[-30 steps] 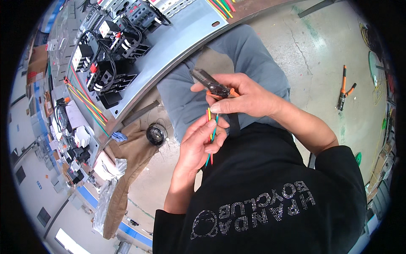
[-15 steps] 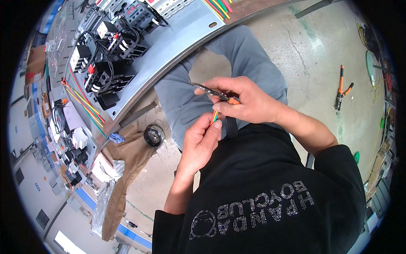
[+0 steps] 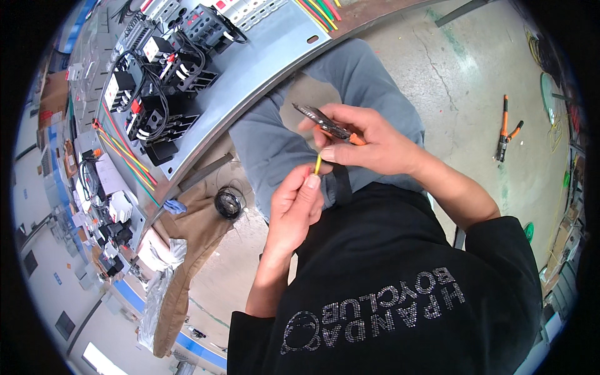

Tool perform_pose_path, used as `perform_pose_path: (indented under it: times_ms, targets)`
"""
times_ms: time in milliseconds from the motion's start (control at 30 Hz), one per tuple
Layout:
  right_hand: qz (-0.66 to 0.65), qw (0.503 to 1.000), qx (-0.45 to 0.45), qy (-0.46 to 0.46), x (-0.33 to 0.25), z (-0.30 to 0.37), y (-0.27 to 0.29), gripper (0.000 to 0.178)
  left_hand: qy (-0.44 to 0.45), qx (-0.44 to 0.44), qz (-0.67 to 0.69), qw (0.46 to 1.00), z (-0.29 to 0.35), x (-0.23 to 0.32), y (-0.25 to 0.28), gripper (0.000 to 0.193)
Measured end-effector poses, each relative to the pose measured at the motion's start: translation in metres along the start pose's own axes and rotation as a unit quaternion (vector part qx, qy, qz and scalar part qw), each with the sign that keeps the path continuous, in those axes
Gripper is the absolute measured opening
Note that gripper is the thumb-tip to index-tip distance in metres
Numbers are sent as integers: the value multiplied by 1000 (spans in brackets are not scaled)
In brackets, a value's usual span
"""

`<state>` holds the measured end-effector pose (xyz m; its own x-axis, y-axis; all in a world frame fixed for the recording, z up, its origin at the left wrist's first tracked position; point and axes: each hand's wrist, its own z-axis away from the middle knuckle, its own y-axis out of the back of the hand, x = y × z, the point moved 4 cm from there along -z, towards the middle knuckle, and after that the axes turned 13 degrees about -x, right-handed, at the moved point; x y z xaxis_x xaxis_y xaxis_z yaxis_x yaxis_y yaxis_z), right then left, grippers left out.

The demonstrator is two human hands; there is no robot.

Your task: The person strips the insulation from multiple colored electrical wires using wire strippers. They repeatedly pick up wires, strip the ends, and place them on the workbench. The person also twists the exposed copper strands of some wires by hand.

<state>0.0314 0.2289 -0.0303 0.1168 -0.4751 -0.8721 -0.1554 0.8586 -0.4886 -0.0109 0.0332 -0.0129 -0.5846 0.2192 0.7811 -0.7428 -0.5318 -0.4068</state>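
My left hand pinches a short bundle of coloured wires in front of my lap. Yellow shows most, with a trace of red beside my thumb; the rest is hidden by the fingers. In my right hand lies a dark wire stripper with orange on its handles, its jaws pointing to the upper left. The right thumb and fingers come close to the upper ends of the wires; whether they touch is hard to see. Whether the tool's jaws are apart I cannot make out.
A metal panel with black switchgear lies at the upper left. Red, yellow and green wires rest on the bench edge. On the floor are orange-handled cutters to the right and a coil of black wire to the left.
The wire stripper has shifted slightly right and up with my right hand. My left hand has drawn slightly down and left, and the wires now show mainly yellow.
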Motion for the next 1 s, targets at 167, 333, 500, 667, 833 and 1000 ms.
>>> perform_pose_path:
  times_ms: [167, 333, 500, 667, 833, 1000]
  targets:
    - [369, 929, -7, -1, -11, 11, 0, 54, -29, 17, 63, 997, 1, 8, 5, 25]
    - [422, 906, -12, -15, -11, 14, -10, 59, -37, 10, 52, 998, -2, 9, 9, 24]
    - [498, 867, -5, 10, -14, 16, -15, 65, -59, 27, 57, 996, 1, 6, 10, 21]
    - [521, 853, 8, 25, -13, 16, -15, 61, -57, 19, 53, 997, 0, 5, 11, 20]
    - [501, 866, 3, 10, -15, 16, -16, 60, -55, 24, 68, 996, 1, 3, 11, 20]
    - [488, 873, 0, 2, -14, 16, -17, 60, -51, 22, 66, 996, 1, 6, 10, 20]
